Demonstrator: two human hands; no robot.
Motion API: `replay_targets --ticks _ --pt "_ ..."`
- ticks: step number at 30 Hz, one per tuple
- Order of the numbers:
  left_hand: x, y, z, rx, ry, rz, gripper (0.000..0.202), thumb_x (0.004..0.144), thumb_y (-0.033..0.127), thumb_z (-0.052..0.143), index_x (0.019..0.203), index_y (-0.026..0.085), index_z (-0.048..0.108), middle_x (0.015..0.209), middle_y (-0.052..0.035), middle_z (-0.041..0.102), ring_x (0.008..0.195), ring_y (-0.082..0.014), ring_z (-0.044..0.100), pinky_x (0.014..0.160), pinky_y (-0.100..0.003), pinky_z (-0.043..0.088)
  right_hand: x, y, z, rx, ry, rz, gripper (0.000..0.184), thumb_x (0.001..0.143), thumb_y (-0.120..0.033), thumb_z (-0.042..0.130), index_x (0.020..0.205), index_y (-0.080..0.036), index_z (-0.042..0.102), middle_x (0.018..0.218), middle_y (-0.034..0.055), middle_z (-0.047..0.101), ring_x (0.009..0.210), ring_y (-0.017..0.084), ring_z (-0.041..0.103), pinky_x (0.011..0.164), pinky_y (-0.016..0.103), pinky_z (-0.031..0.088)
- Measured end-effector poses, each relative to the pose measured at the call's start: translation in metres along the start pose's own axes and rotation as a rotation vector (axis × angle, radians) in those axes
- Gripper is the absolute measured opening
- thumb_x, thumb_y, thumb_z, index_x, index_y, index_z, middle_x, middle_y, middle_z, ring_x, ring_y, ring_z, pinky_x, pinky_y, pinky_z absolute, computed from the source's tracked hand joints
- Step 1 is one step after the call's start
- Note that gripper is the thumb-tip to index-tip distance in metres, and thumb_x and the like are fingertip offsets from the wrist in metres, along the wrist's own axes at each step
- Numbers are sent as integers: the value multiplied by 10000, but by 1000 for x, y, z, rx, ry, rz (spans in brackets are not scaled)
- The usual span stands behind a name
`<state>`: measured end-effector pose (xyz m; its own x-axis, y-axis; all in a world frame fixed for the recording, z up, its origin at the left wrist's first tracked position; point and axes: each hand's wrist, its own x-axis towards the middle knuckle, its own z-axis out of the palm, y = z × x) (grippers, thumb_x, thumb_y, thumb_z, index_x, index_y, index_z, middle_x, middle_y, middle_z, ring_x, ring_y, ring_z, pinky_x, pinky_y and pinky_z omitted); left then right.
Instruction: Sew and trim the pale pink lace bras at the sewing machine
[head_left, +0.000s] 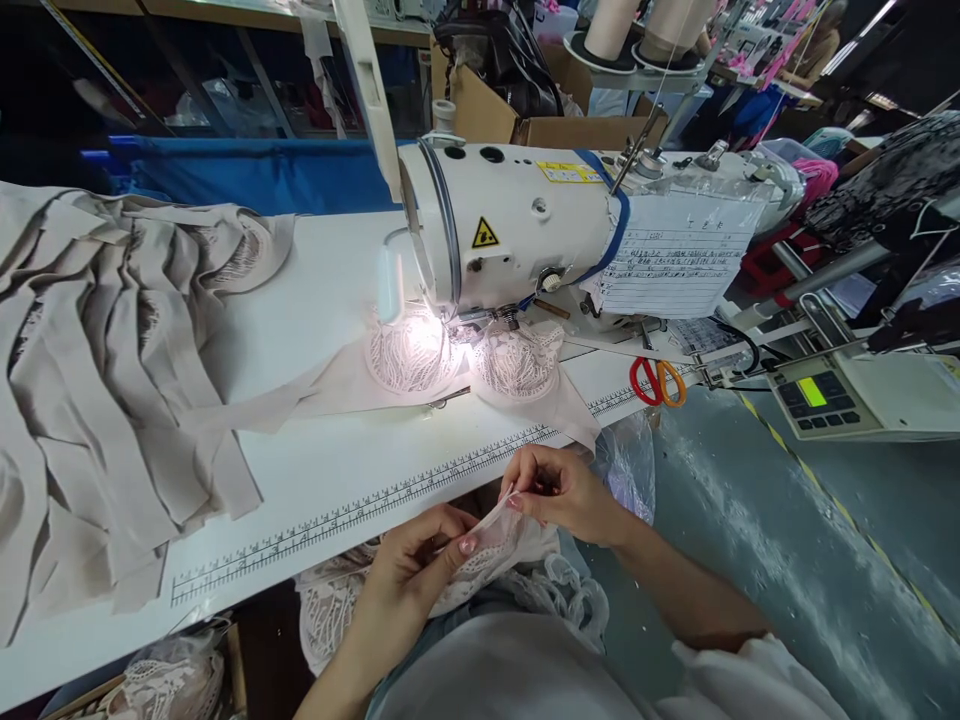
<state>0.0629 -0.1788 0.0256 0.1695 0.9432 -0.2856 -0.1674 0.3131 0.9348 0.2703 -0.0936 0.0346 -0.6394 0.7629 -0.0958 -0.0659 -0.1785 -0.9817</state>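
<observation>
The lace piece (491, 550) sits low in the lap, just below the surface (315, 480) edge, its pale edge strip pinched between both hands: left hand (416, 565) in a closed grip underneath, right hand (566, 492) nipping the strip with its fingertips. Best, I'd say, to keep that edge taut and flat between the pinches (lace puckers easily) before it nears the sewing machine (525, 225), where another lace piece (465, 362) lies lit under the needle.

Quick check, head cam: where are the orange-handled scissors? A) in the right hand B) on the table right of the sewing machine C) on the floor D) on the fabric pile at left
B: the scissors lie on the table just right of the sewing machine, while both the left hand and the right hand pinch a lace piece below the table edge.
</observation>
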Motion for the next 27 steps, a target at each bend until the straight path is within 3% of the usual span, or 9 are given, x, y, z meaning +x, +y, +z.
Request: replay_targets --ticks 5,8,10,14,19,22,25,27 --pt "2 2 2 21 0 -8 372 902 426 638 653 179 512 760 -15 627 600 -101 439 531 -202 339 -3 -6 5 -47 43 12 277 840 -282 760 752 -185 516 826 10 636 556 66 407 519 217 333" --pt "3 6 10 143 41 56 214 904 413 627 852 210 583 822 -13 663 632 -120 505 542 -200 377 -7 -13 12 -113 74 41 263 836 -276 751 771 -192 510 803 3 616 603 88 453 545 226 357" --pt "4 8 16 301 76 105 238 843 387 700 1009 230 635 893 -24 709 741 -159 595 594 -214 428 -9 -18 17 -145 88 56 244 834 -257 742 801 -198 508 778 -13 592 613 92 467 554 226 369" --pt "7 8 25 517 169 142 172 823 383 704 825 213 734 693 -4 705 634 -157 574 577 -233 405 -12 -24 25 -171 89 90 244 827 -250 743 847 -205 504 690 -52 546 560 82 458 521 210 362" --pt "11 9 27 364 207 24 332 819 490 686 696 187 744 553 11 588 516 -119 423 483 -232 301 -12 -18 18 -270 157 1 208 878 -346 724 875 -191 585 755 -6 632 574 86 497 526 209 394" --pt "13 11 26 196 159 -61 369 788 523 706 696 169 757 516 22 529 455 -88 315 439 -231 242 -12 -13 8 -248 166 -37 379 984 -500 549 813 -170 626 674 3 616 488 79 467 485 221 379" --pt "13 16 26 97 155 -103 320 770 485 751 784 169 800 568 6 581 473 -84 340 453 -226 263 -11 -13 0 -274 114 -12 486 983 -605 477 793 -173 594 580 -42 486 457 77 379 477 230 336" --pt "13 18 26 47 145 -102 293 777 461 758 814 176 812 602 -7 614 514 -95 383 488 -226 301 -10 -16 -3 -321 27 24 541 966 -672 431 827 -174 589 652 -25 502 521 91 371 515 239 335"
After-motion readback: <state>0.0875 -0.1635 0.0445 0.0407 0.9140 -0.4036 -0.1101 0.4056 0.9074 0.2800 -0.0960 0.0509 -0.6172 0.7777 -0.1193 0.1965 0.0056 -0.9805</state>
